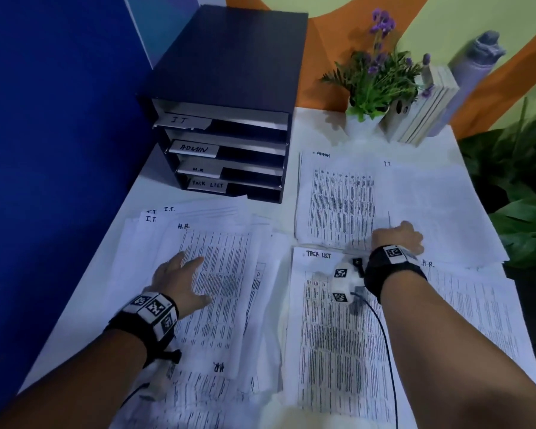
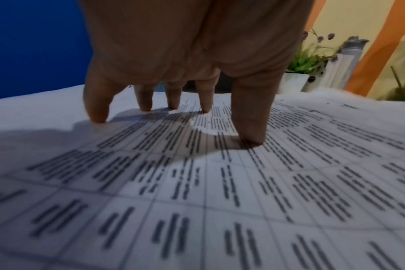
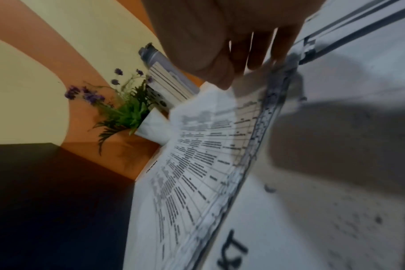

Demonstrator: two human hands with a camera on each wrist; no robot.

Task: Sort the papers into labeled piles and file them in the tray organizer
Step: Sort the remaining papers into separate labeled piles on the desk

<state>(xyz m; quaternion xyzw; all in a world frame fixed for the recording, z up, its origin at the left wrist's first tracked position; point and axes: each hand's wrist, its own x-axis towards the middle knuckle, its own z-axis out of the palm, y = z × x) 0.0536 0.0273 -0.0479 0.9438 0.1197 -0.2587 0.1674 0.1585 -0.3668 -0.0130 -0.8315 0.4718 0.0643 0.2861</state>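
The white counter is spread with printed papers, and the dark tray organizer, its slots labelled IT, ADMIN, H.R. and TASK LIST, stands beyond the left hand. That hand lies spread, its straight fingertips pressing the H.R. sheet atop the unsorted heap directly beneath it. The right hand pinches the near edge of the IT sheet, with the ADMIN pile just left of it and the TASK LIST pile under its wrist.
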